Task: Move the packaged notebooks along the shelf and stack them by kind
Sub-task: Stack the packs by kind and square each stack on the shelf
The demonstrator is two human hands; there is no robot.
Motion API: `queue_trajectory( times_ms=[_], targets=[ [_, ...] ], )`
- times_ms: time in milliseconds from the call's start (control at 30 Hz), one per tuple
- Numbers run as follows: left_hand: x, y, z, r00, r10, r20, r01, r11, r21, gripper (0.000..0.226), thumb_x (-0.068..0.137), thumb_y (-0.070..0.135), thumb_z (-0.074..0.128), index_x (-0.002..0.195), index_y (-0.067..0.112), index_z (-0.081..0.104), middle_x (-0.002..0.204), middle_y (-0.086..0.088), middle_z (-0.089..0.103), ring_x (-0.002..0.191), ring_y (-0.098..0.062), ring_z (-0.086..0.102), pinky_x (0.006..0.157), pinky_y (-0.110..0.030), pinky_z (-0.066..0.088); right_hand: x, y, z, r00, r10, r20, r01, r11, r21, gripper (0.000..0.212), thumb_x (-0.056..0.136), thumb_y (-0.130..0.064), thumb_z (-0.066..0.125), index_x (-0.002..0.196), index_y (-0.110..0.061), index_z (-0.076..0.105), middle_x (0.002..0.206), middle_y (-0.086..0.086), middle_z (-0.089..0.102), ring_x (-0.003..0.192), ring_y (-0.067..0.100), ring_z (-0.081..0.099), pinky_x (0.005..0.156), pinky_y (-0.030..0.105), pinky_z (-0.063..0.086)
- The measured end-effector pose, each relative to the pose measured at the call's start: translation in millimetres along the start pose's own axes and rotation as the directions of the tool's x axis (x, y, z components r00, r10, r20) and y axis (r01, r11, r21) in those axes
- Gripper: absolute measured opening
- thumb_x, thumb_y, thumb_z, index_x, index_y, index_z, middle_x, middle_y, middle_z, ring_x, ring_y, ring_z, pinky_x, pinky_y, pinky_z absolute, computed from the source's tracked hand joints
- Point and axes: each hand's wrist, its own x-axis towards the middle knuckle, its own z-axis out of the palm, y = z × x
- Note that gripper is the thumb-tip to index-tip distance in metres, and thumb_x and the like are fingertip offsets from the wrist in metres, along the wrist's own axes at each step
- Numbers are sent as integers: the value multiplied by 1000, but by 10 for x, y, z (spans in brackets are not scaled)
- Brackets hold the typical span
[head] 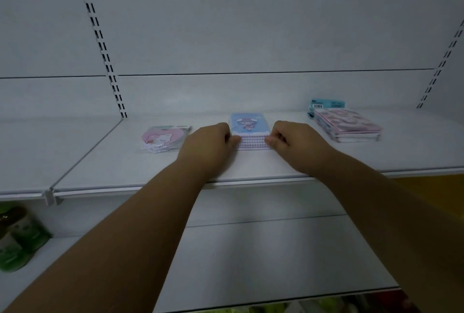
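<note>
A stack of blue spiral notebooks [249,125] with a cartoon figure on top lies at the middle of the white shelf [251,169]. My left hand [209,141] grips its near left corner and my right hand [292,138] grips its near right corner, fingers pinched on the spiral edge. To the left lies a pink heart-shaped notebook pack [160,139] in clear wrap. To the right sits a stack of pink square notebooks [347,125], apart from my hands.
A teal packet [327,104] stands behind the pink stack against the back panel. A slotted upright [105,56] divides the shelf bays. Green bottles [20,242] stand on the lower shelf at the left. Colourful goods show below the bottom edge.
</note>
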Motion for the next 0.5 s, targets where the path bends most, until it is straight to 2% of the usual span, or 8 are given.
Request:
queue_trajectory(
  times_ms=[100,233,433,500],
  targets=[
    [-3,2,6,1000,11,-2,-11,1000,0,30,95,48,45,80,22,50,64,10,44,61,-13,42,50,-31,26,-5,-7,-2,1000,17,4,-17,1000,-6,25,96,-34,50,83,-14,55,67,-10,46,62,4,41,52,22,28],
    [-15,-4,-3,999,44,-9,-44,999,3,27,96,42,46,79,21,50,63,10,41,67,-19,44,56,-32,27,-19,-3,-3,1000,11,-2,-11,1000,2,25,96,-33,50,82,-13,54,66,-11,45,62,8,42,52,22,28],
    [-8,0,-12,1000,12,10,-12,1000,-20,27,95,41,48,81,20,53,66,9,44,70,-19,47,59,-32,30,-20,1,-11,1000,7,-6,-7,1000,15,25,95,-35,52,77,-17,52,65,-10,47,60,4,42,51,24,26],
    [-20,-7,-11,1000,-5,-3,5,1000,-29,25,93,43,50,80,21,54,66,10,46,70,-18,47,61,-31,31,-22,2,-9,1000,27,-5,-27,999,25,25,92,-38,55,75,-20,51,66,-7,52,62,8,46,51,25,29]
  ],
)
